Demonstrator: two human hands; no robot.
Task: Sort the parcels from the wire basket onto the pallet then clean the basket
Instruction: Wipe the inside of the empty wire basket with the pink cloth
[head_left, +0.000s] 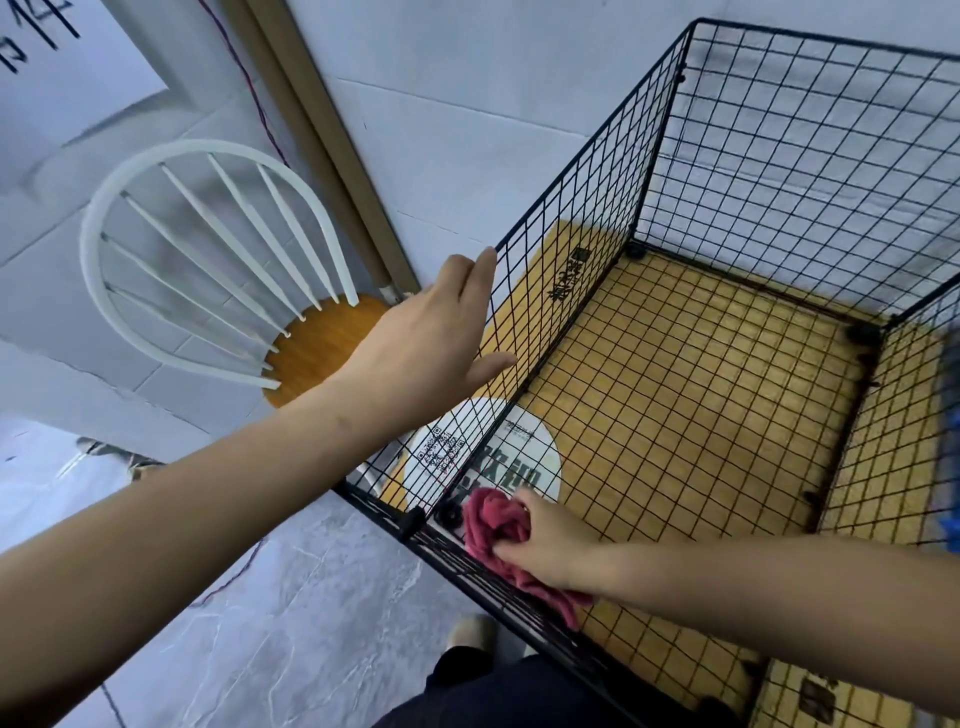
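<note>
Person stands over black wire basket (571, 249), which sits on floor (260, 597) against pale wall (467, 130), open top. L hand (426, 338) rests on top rim of basket's L side panel: fingers straight and close together along the wire, thumb spread toward basket interior, nothing gripped. R arm reaches down inside basket to near-L bottom corner. R hand (545, 545) has fingers curled round a bunched red cloth (493, 525), pressed to the wire base nr the corner connector; one end of cloth trails toward the near panel. Under basket: yellow mat (675, 395), visible through grid base, w/ white round label (519, 452) bearing QR code and dark print, partly under the cloth. White spindle-back chair w/ wooden seat (317, 348) stands just beside basket on its L side, close behind L hand. Person's pale shoe (470, 631) on grey marbled floor, just outside near panel. Blue item at far R edge beyond basket: cannot identify.
</note>
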